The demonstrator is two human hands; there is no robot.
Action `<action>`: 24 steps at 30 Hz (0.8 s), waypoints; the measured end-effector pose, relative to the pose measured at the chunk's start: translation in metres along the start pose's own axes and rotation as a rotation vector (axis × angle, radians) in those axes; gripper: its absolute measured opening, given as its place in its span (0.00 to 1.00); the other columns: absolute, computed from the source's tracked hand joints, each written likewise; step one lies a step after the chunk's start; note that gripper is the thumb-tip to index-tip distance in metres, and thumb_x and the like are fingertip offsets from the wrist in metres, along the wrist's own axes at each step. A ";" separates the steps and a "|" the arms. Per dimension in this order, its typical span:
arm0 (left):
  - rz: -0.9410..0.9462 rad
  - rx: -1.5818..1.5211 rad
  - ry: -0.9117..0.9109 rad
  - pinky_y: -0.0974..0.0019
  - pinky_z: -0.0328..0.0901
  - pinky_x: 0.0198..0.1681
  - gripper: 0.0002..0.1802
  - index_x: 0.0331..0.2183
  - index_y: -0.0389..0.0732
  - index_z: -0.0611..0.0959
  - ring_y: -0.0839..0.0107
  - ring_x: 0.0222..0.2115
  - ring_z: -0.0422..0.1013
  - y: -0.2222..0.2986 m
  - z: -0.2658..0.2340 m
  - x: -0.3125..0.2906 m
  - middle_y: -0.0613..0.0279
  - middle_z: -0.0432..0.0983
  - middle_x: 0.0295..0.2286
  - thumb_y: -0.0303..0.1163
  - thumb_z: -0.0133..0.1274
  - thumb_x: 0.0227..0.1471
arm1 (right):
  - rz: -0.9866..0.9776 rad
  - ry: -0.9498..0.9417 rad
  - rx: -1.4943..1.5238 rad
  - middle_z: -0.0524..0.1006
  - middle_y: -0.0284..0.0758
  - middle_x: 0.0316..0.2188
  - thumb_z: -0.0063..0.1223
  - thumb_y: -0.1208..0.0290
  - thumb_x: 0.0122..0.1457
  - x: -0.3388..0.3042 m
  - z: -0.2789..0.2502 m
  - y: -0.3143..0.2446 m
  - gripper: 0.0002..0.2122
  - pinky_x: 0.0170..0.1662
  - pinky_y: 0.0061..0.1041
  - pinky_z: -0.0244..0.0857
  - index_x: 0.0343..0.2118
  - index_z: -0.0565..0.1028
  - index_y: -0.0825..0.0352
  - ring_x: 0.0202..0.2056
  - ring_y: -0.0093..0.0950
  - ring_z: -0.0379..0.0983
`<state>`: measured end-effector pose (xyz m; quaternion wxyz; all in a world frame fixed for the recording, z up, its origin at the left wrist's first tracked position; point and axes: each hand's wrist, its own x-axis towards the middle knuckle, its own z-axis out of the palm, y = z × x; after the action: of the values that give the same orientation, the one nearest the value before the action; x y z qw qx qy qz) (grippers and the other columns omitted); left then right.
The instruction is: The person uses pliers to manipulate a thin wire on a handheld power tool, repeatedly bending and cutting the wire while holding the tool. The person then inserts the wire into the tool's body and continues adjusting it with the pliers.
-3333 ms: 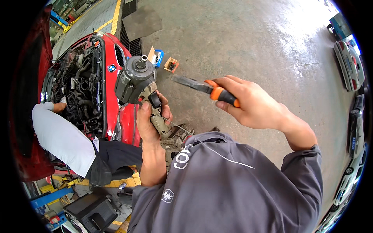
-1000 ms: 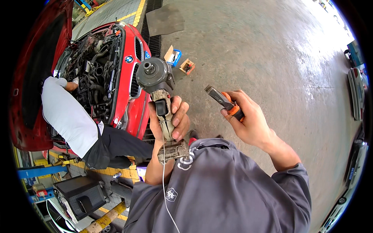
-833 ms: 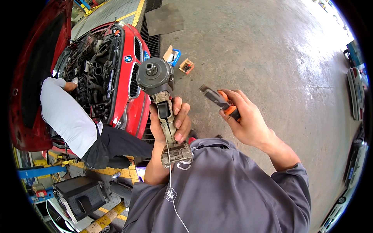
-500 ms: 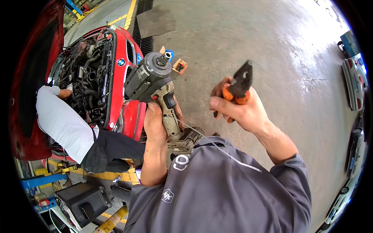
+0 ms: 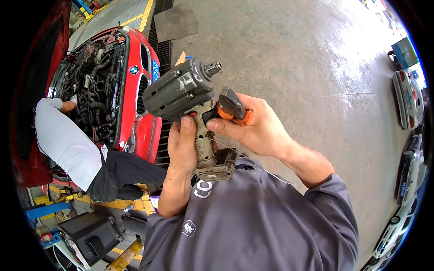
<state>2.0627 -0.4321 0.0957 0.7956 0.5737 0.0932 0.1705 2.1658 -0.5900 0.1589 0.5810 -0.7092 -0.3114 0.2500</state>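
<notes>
My left hand (image 5: 182, 147) is wrapped round the worn beige handle of a cordless impact wrench (image 5: 178, 88). The wrench's dark grey head is uppermost, with its bare metal drive end toward the far right. In my right hand (image 5: 262, 128) is a pair of combination pliers (image 5: 232, 103) with orange grips; their dark jaws point up and to the left. My right thumb reaches the wrench near its trigger, and the fingers behind are hidden. A thin pale wire (image 5: 266, 171) runs from the handle across the front of my grey shirt.
At left a red car (image 5: 147, 131) stands with its hood raised, and a co-worker (image 5: 70, 135) leans over its engine bay. A floor grate (image 5: 163, 54) and a dark mat (image 5: 176, 22) lie ahead. Parked cars (image 5: 408, 99) line the right; a black cabinet (image 5: 88, 235) is lower left.
My right hand has brought the pliers left and down to the wrench handle. The wrench has turned, its drive end swinging right, and its head now covers the small open box on the floor.
</notes>
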 end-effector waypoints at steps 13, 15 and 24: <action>0.010 0.015 -0.015 0.72 0.72 0.23 0.25 0.50 0.32 0.76 0.76 0.23 0.76 -0.004 0.005 0.009 0.59 0.80 0.34 0.46 0.53 0.64 | 0.192 -0.090 0.191 0.80 0.29 0.30 0.66 0.70 0.60 0.013 -0.012 0.007 0.12 0.39 0.23 0.71 0.42 0.79 0.71 0.32 0.15 0.72; -0.003 0.018 -0.003 0.72 0.72 0.23 0.25 0.49 0.32 0.76 0.75 0.23 0.76 -0.008 0.004 0.011 0.58 0.80 0.34 0.45 0.54 0.63 | 0.123 -0.030 0.166 0.81 0.28 0.31 0.66 0.69 0.60 0.013 -0.006 0.021 0.13 0.40 0.23 0.71 0.42 0.79 0.71 0.33 0.15 0.72; -0.057 -0.138 -0.031 0.69 0.72 0.21 0.34 0.50 0.29 0.72 0.70 0.21 0.75 -0.017 -0.001 0.003 0.53 0.78 0.32 0.44 0.62 0.51 | 0.268 -0.087 0.257 0.78 0.26 0.28 0.64 0.61 0.63 0.005 -0.019 0.015 0.14 0.31 0.20 0.65 0.42 0.80 0.68 0.28 0.15 0.71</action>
<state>2.0682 -0.4344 0.0798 0.8393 0.5170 0.0850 0.1449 2.1852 -0.6006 0.1483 0.6142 -0.6527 -0.2044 0.3936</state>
